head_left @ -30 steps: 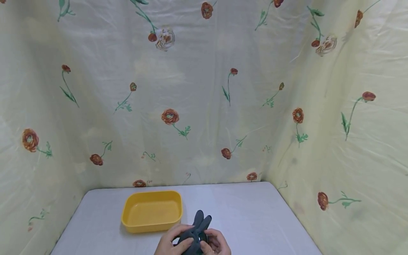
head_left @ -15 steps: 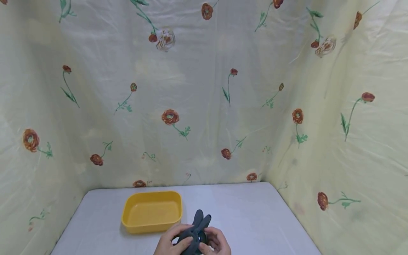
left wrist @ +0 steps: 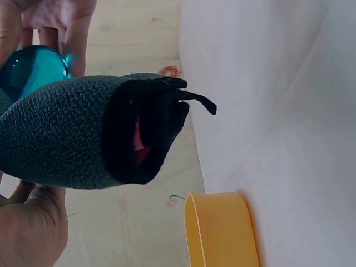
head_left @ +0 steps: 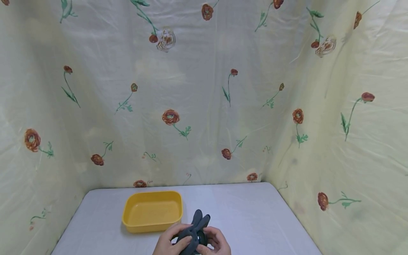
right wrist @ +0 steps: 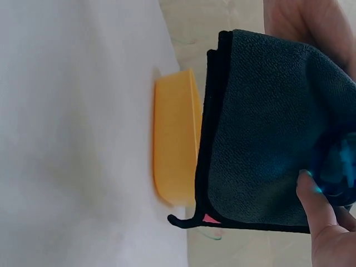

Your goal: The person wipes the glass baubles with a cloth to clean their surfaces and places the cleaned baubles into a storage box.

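Observation:
A grey towel (head_left: 187,235) with black edging is bunched in my left hand (head_left: 172,240), whose thumb presses on its near side. Two narrow folds stick up from it in the head view. My right hand (head_left: 217,242) holds a shiny teal glass ball (head_left: 202,238) against the towel's right side. In the left wrist view, the ball (left wrist: 39,69) lies between the right hand's thumb and fingers, partly behind the towel (left wrist: 61,133). A black hanging loop (left wrist: 201,102) pokes out from the towel's end. The right wrist view shows the right thumb (right wrist: 312,203) at the ball's edge.
A yellow rectangular tub (head_left: 153,229) stands on the white-covered table (head_left: 248,216), just beyond and left of my hands. Flower-printed curtains (head_left: 204,141) surround the table at the back and both sides.
The towel and left hand have shifted slightly left, and more of the ball shows beside the towel. The right thumb has slid a little left along the ball's lower side.

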A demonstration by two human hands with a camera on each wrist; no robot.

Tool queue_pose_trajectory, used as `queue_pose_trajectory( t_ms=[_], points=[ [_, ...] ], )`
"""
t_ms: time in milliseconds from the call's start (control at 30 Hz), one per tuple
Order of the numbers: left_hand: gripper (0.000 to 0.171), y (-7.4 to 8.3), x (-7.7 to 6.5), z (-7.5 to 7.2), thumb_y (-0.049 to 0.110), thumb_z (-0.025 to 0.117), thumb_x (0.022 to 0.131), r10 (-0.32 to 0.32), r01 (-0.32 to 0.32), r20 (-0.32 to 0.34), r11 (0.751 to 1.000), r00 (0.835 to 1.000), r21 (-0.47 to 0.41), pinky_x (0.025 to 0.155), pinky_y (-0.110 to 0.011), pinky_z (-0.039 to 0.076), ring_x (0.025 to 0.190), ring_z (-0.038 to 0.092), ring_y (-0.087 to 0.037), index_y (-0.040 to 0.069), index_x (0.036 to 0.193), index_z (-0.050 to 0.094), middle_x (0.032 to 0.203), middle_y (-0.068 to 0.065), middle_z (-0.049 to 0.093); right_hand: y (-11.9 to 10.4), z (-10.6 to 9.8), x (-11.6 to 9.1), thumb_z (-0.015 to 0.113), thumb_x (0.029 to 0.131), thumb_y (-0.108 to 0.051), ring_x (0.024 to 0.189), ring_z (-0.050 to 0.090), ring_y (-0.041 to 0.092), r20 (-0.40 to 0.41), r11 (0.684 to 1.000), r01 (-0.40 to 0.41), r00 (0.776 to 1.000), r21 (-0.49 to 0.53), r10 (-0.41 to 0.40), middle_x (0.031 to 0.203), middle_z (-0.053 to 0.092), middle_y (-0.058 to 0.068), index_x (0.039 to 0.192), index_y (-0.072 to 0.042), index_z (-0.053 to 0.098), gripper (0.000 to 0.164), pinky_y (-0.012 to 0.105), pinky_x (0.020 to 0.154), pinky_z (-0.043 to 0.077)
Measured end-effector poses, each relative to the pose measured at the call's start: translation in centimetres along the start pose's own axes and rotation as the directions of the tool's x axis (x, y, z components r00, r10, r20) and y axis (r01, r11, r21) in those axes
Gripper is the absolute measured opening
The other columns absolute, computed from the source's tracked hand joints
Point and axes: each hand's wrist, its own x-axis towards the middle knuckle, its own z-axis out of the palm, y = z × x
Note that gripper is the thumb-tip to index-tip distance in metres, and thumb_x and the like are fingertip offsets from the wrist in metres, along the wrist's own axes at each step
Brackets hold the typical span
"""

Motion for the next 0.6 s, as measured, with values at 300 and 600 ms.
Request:
queue_pose_trajectory(
  t_ms=[300,600],
  points=[
    [0.038,0.1,-0.2,0.0,0.044,0.072,0.088,-0.017,0.016,-0.031,1.000,0.999,-0.003,0.093,-0.043,0.052,0.106,0.058,-0.019,0.020,0.117,0.071,0.117,-0.003,0.068,-0.8,0.1,-0.2,0.086,0.075,-0.019,0.098,0.065,0.020,0.014,1.000,-0.001,1.000,0.001,0.001,0.115,0.064,0.019,0.126,0.003,0.054,0.064,0.029,0.083,0.059],
    [0.036,0.3,-0.5,-0.4,0.043,0.073,0.087,-0.029,0.029,-0.062,1.000,0.998,-0.005,0.090,-0.037,0.050,0.103,0.060,-0.019,0.018,0.113,0.072,0.111,-0.002,0.070,-1.1,0.2,-0.5,0.084,0.077,-0.017,0.102,0.062,0.021,0.062,1.000,0.001,0.998,-0.024,0.001,0.117,0.063,0.019,0.125,0.003,0.055,0.060,0.028,0.084,0.058]
  ],
)
